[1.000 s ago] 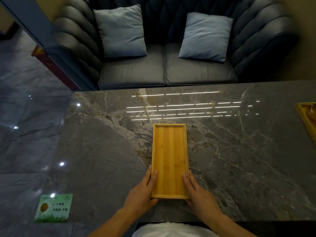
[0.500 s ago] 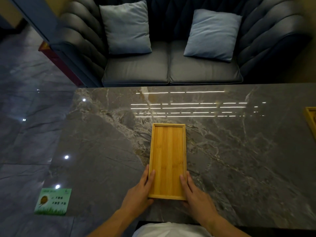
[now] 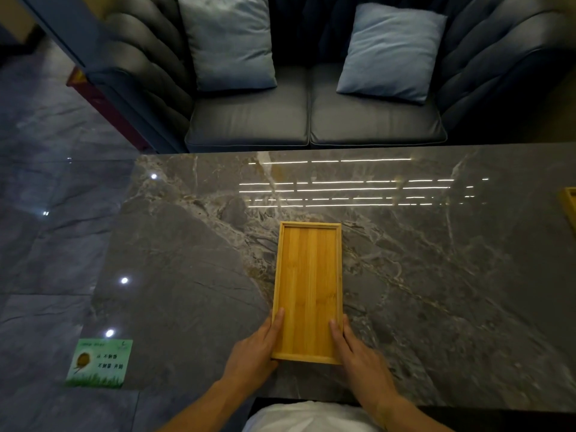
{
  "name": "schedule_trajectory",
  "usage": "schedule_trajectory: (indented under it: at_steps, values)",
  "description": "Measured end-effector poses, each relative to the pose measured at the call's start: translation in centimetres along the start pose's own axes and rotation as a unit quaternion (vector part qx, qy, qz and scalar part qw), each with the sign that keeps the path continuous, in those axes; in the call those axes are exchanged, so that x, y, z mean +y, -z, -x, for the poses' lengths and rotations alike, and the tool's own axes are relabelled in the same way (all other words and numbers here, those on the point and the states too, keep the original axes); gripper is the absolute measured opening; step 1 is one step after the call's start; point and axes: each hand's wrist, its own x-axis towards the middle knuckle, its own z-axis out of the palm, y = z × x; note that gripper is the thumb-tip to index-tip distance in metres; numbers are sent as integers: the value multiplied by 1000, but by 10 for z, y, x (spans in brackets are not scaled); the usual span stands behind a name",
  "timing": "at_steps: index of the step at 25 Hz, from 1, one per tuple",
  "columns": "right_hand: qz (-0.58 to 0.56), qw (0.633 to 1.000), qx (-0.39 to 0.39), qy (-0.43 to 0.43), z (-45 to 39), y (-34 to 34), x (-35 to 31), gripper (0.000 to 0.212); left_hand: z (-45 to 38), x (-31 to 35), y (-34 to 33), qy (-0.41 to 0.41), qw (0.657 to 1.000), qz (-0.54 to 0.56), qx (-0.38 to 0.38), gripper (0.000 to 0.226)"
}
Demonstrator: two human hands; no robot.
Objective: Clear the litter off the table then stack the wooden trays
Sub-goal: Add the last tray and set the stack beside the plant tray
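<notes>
Wooden tray [image 3: 308,288] gripped by both hands; second tray [image 3: 570,207] cut off right.

A dark sofa [image 3: 311,120] with two blue cushions [image 3: 229,42] faces a green floor sticker [image 3: 99,363].

furniture: dark tufted sofa [image 3: 311,113] at far side, two pale blue cushions [image 3: 229,42] on it | table: grey veined marble top [image 3: 436,275], glossy, streaked with light reflections | floor: dark polished tiles [image 3: 46,244] at left, green sticker [image 3: 99,363] near left
</notes>
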Motion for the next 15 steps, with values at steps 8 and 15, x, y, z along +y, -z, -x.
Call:
schedule_trajectory:
  at_steps: [8,15]
  values:
    - [-13,1000,25,11,6,-5,1,96,-1,-5,-4,-11,1000,-9,4,98]
    - [18,999,23,30,4,5,5,93,-2,-9,-5,-14,1000,-13,4,101]
